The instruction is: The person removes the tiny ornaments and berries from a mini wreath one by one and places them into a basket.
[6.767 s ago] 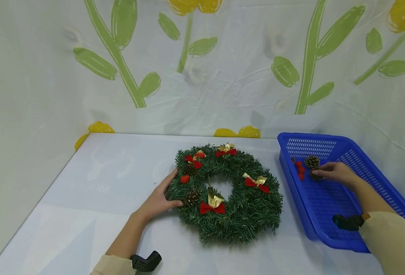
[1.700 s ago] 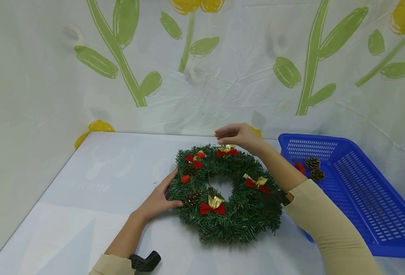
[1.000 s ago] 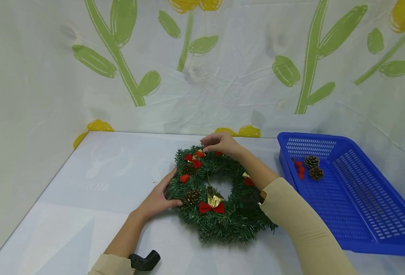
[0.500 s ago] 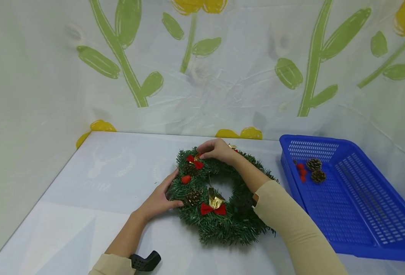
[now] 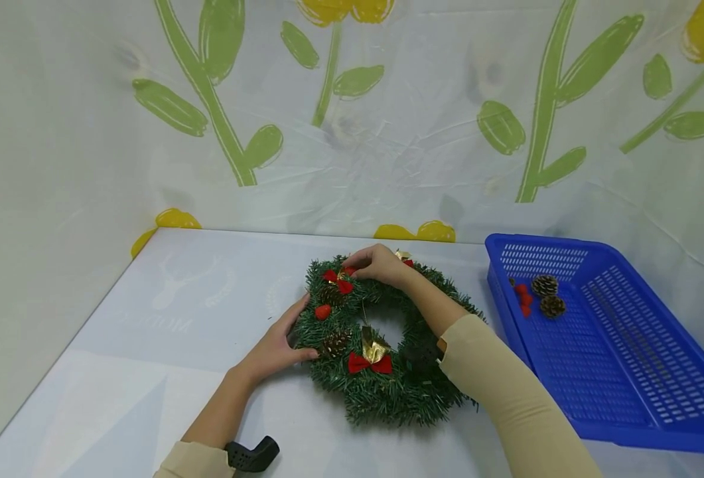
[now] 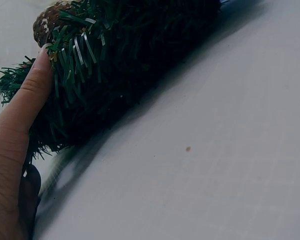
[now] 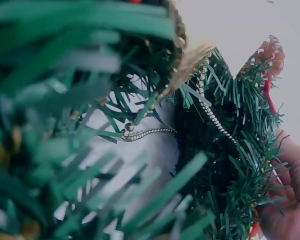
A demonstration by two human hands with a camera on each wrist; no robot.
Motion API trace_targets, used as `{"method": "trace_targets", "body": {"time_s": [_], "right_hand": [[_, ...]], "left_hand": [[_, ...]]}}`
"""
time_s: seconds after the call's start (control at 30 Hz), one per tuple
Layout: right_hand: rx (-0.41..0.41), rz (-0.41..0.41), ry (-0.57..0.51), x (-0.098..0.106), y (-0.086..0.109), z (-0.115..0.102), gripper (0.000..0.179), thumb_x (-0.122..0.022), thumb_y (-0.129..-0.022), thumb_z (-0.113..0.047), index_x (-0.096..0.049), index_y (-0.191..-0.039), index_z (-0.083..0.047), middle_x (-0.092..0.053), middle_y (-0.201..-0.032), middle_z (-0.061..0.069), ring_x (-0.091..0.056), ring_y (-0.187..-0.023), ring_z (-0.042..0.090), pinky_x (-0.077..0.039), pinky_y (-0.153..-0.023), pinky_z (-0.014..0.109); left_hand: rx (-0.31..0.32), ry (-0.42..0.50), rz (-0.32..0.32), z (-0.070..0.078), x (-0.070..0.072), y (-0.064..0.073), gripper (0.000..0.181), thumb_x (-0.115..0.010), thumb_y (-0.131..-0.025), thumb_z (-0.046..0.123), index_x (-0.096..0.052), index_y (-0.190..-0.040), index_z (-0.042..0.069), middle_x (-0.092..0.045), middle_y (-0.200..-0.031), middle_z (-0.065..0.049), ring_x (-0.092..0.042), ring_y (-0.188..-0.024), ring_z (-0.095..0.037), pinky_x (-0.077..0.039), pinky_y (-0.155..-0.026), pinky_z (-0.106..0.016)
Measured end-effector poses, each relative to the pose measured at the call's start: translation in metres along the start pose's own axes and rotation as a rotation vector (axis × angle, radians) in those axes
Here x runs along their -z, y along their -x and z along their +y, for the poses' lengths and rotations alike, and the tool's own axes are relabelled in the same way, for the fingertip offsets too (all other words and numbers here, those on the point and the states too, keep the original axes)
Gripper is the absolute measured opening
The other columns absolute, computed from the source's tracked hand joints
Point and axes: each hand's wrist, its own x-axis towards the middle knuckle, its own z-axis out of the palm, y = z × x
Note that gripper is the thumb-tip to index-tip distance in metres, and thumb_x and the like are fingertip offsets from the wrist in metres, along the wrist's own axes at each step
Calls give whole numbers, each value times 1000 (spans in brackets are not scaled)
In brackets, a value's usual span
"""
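Observation:
A green wreath [image 5: 414,392] lies on the table, set with red-and-gold bows, pine cones and red berries. My left hand [image 5: 277,345] grips its left edge, thumb on top beside a pine cone [image 6: 47,22] in the left wrist view. At the wreath's upper left, my right hand [image 5: 381,264] pinches a small red berry [image 5: 350,271] beside a bow [image 5: 338,281]. Another berry [image 5: 323,312] sits lower on the same side. In the right wrist view, blurred green needles and a gold beaded cord [image 7: 217,122] show; the right fingertips' far side is hidden in the head view.
At the right stands a blue plastic basket [image 5: 611,398], with two pine cones [image 5: 549,295] and several red berries [image 5: 524,301] near its left wall. A flower-patterned white curtain [image 5: 411,159] hangs behind the table [image 5: 131,372].
My right hand has come from the pine cones in the basket, passed over the wreath's far edge, then moved left and down onto the berry. The left hand and wreath have stayed put.

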Motion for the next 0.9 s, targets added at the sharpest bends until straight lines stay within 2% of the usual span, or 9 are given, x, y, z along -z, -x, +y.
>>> {"method": "trace_targets", "body": {"time_s": [0.23, 0.47, 0.7, 0.9], "right_hand": [[-1, -1, 24, 2, 0, 1, 28, -64, -88, -2, -66, -116, 3, -64, -119, 17, -62, -107, 27, -54, -86, 32], [23, -4, -61, 12, 2, 4, 30, -63, -91, -8, -64, -119, 2, -64, -120, 15, -60, -111, 25, -50, -94, 36], [14, -22, -103, 28, 11, -2, 32, -61, -92, -9, -61, -121, 3, -62, -121, 17, -60, -107, 26, -50, -91, 43], [-4, -48, -156, 39, 15, -6, 34, -62, -91, -7, -59, -122, 6, -64, -114, 10, -60, -102, 26, -48, -90, 50]], "left_hand": [[9, -2, 0, 2, 0, 1, 99, -76, -78, 40, -15, -153, 24, -14, -158, -10, -13, -144, -36, -21, -110, -61], [8, -18, 8, 2, 0, 0, 100, -76, -77, 42, -15, -153, 23, -15, -158, -10, -13, -143, -37, -21, -110, -62], [16, -18, 7, 1, 0, 0, 100, -77, -77, 41, -15, -153, 24, -14, -158, -9, -13, -144, -36, -20, -110, -61], [18, -3, 8, 2, 1, 0, 100, -77, -76, 40, -15, -153, 24, -14, -158, -8, -12, -144, -35, -20, -111, -60]]}}
